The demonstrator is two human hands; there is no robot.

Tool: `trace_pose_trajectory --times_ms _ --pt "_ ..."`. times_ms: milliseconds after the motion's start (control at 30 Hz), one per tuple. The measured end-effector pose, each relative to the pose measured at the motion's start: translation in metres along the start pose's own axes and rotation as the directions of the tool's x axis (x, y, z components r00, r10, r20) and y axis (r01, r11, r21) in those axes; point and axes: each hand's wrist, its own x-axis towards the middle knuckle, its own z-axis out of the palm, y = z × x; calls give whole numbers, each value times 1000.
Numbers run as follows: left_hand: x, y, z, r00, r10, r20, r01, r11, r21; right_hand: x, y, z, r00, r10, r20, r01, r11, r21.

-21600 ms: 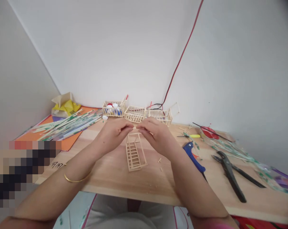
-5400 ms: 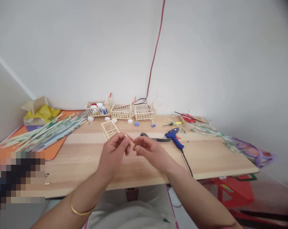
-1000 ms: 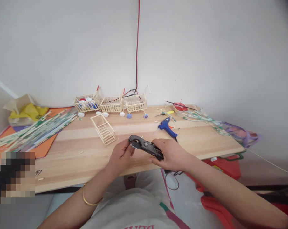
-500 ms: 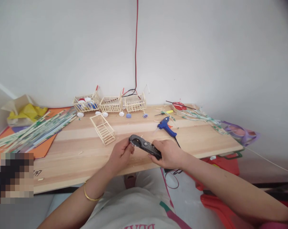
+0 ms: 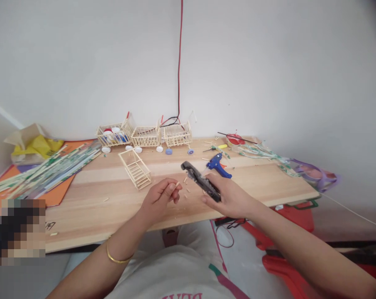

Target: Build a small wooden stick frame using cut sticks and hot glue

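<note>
Tabletop [image 5: 113, 203] count.
- Carts [image 5: 112, 134] [image 5: 146, 136] [image 5: 177, 133]: three.
- Open frame [image 5: 135, 168]: one.
- Pliers [image 5: 200, 182]: one.
- Glue gun [image 5: 217, 163]: one.
- Tape roll [image 5: 234, 140]: one.
- Hands [image 5: 159, 200] [image 5: 230, 198]: two.
- Short stick [image 5: 177, 183]: one.
- Bangle [image 5: 115, 257]: one.
- Wall cable [image 5: 179, 62]: one.
- Wrapped sticks [image 5: 51, 170]: a heap, too many to count.
- Offcuts [image 5: 186, 190]: scattered, too small to count.

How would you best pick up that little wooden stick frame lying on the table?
Probably pinch the stick frame across its two long side rails, coming down from above: both rails lie exposed on top, while the thin rungs between them look fragile.
</note>
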Motion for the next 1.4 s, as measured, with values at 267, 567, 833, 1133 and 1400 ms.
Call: trace_pose_trajectory --times_ms 267,567,833,1133,1400 --pt "0 -1 1 999 33 32 -32 999 -31 -4 -9 8 999 -29 33 36 972 -231" --pt "0 7 3 998 62 23 -63 998 28 -3 -11 6 1000 -12 25 19 952 -305" --pt "0 10 4 999 41 5 -41 997 60 -3 -12 6 1000 -7 30 17 937 -348" --pt "-3 7 2 1000 15 13 -16 999 51 -3 -8 16 999 -11 51 28 939 -343" --pt "3 11 2 1000 -3 10 4 991 -131 3 -7 4 999 3 35 -7 993 119"
